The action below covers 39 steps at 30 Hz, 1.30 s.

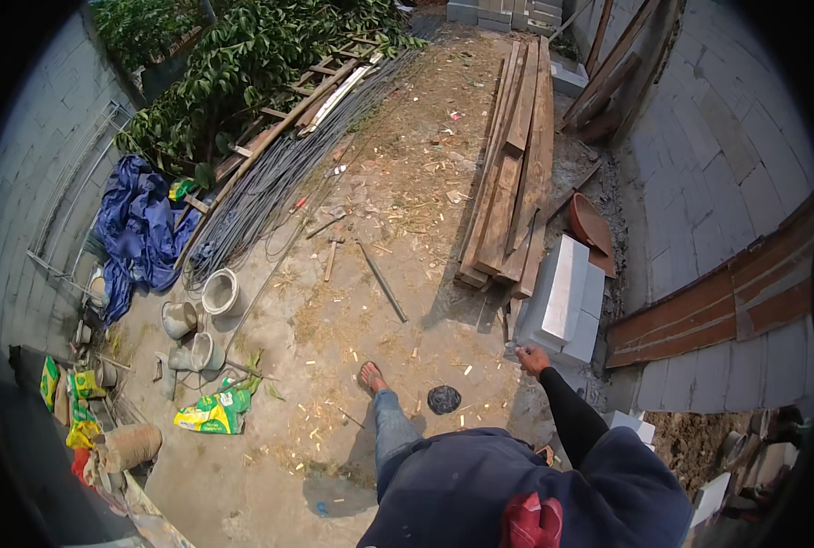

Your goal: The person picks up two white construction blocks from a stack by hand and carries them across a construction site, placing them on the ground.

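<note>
My right hand [532, 360] reaches out in a black sleeve, just beside the near end of a stack of pale grey blocks [564, 297]. Its fingers are curled closed, and whatever they may grip is too small to make out. Close to the hand, the ends of long brown timber planks [521, 173] lie on the ground. My left hand is out of view. A red cloth-like item [530, 521] shows against my dark blue top at the lower edge. A black plastic bag [444, 399] rests on the ground left of my right hand.
A hammer [332, 259] and a metal bar [382, 281] lie ahead on the ground. Buckets [221, 292] and a green-yellow sack [217, 411] stand left, near a blue tarp [137, 224]. Steel rods [288, 169] and a wooden ladder [270, 137] run along the left. A block wall [727, 137] rises right.
</note>
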Tool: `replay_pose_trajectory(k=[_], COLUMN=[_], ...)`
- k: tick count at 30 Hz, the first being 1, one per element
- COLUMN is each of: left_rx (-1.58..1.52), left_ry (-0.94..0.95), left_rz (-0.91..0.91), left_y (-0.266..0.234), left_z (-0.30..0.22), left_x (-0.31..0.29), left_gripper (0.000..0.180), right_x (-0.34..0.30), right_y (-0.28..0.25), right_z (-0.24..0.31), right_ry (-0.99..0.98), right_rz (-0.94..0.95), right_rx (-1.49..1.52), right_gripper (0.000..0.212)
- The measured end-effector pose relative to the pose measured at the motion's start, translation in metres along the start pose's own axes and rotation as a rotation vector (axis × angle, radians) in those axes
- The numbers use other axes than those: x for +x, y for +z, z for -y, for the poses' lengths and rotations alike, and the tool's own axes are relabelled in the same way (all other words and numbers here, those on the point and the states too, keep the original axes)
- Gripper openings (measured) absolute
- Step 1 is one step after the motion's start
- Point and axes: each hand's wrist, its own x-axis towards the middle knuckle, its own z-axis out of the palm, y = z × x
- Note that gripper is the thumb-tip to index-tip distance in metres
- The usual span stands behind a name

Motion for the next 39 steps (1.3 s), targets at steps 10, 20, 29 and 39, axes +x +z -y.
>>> replay_pose_trajectory(k=[10,20,29,39], left_rx=[0.096,0.081,0.832,0.202], left_ry=[0.362,1.043,0.116,0.161], left_rz=[0.046,0.242,0.165,0.105], left_y=[0.014,0.257,0.323,0.499], left_z=[-0.43,-0.824,-0.688,-0.876], left_x=[0.068,-0.126,0.03,-0.039], left_gripper=[0.05,0.055,0.038,0.043], right_x=[-0.03,0.071,0.391,0.62], right_y=[0.137,0.15,0.077,-0.03], right_z=[0.15,0.192,0.348,0.498], right_ry=[0.449,0.804,0.411,0.358], right_rz=[0.387,0.305,0.114,0.119], right_rx=[0.141,0.274,0.46,0.411], right_gripper=[0.035,0.029,0.03,0.031])
